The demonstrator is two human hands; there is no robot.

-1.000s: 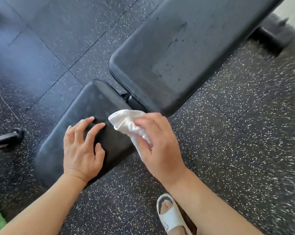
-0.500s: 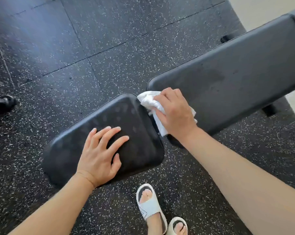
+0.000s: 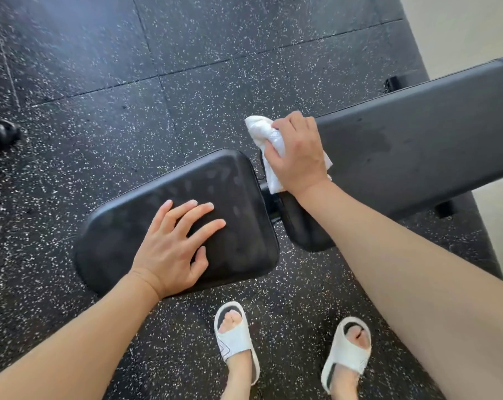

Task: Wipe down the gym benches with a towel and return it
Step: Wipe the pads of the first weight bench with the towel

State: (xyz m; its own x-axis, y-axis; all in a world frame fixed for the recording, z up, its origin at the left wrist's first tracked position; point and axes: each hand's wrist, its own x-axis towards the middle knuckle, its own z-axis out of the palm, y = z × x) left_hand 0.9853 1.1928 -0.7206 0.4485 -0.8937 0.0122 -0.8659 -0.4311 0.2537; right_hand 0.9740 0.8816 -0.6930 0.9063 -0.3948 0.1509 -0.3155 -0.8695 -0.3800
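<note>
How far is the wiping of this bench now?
Seemingly done: small black padded seat shows wipe smears; left hand rests there. In hand: right hand presses crumpled white towel on long black back pad. Left: remaining pad, returning towel.

Black rubber floor tiles (image 3: pixel 215 67) flecked with white run under everything, their seams crossing at angles, meeting a pale cream wall (image 3: pixel 461 27) at the right, with soft daylight glancing off the upper floor
</note>
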